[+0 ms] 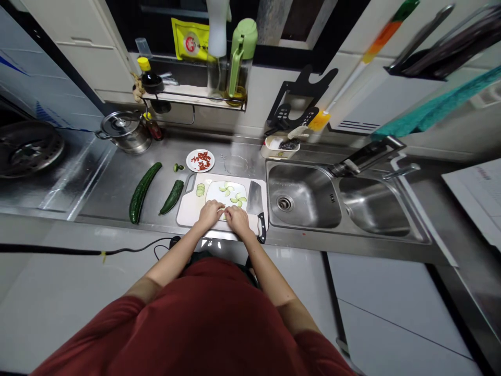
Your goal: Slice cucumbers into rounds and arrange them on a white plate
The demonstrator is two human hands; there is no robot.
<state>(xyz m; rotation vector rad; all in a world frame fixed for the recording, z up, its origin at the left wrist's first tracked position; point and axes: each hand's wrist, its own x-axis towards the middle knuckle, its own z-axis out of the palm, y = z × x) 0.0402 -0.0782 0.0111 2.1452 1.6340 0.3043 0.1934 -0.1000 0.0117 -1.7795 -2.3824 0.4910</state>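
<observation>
My left hand (211,212) and my right hand (237,218) meet over the near edge of a white plate (212,191). Their fingertips pinch at pale green cucumber slices, mostly hidden by the fingers. Farther back on the plate, curved cucumber slices (238,200) lie in pinwheel shapes. The plate rests on a light cutting board (188,210), with a short row of cucumber slices (200,189) at its left. Along the board's right side lies a cleaver (255,196), its black handle (262,227) toward me, beyond my right hand.
Left of the board lie a whole cucumber (144,193) and a cut cucumber (171,197). Behind are cucumber ends (178,167) and a small plate (189,163) of chopped red pieces. A lidded pot (131,138) stands back left; a double sink (305,196) is at right.
</observation>
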